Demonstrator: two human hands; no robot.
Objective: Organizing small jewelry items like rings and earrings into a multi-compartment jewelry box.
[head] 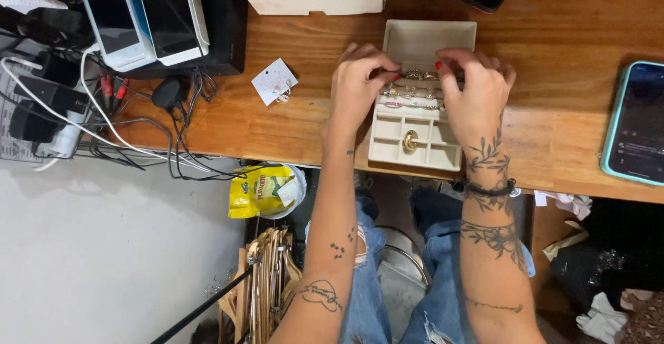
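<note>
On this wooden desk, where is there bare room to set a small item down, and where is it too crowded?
Bare wood lies between the jewelry box and the phone at the right edge, and between the white earring card and the left hand. The far left is crowded with cables and white devices. Both hands, the right hand included, cover the box's ring rows.

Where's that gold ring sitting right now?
In the head view, the gold ring sits in the middle square compartment of the cream jewellery box on the wooden desk, just below and between the left hand and right hand.
</note>
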